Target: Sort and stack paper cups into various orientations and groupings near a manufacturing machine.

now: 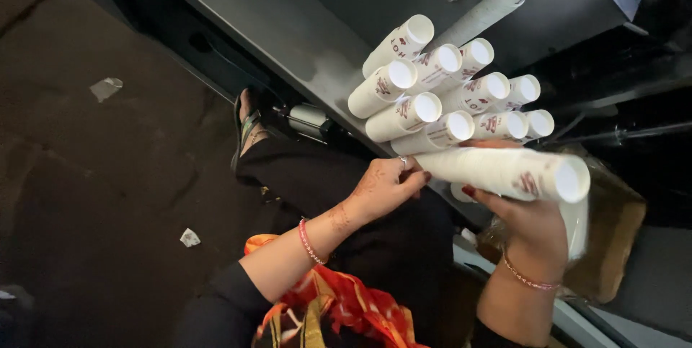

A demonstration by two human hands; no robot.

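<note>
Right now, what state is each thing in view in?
Left hand: grip pinching the narrow end of the held cup stack.
Right hand: grip closed under the held cup stack.
Held cup stack: nested, lying sideways.
Other cup stacks: nested, leaning on the grey machine panel.
Paper scraps: loose on the floor.

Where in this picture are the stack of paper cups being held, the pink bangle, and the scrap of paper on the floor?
held stack of paper cups (504, 172), head view, middle of its white side.
pink bangle (309, 242), head view, on the band at the left wrist.
scrap of paper (189, 238), head view, its centre on the dark floor.
</note>
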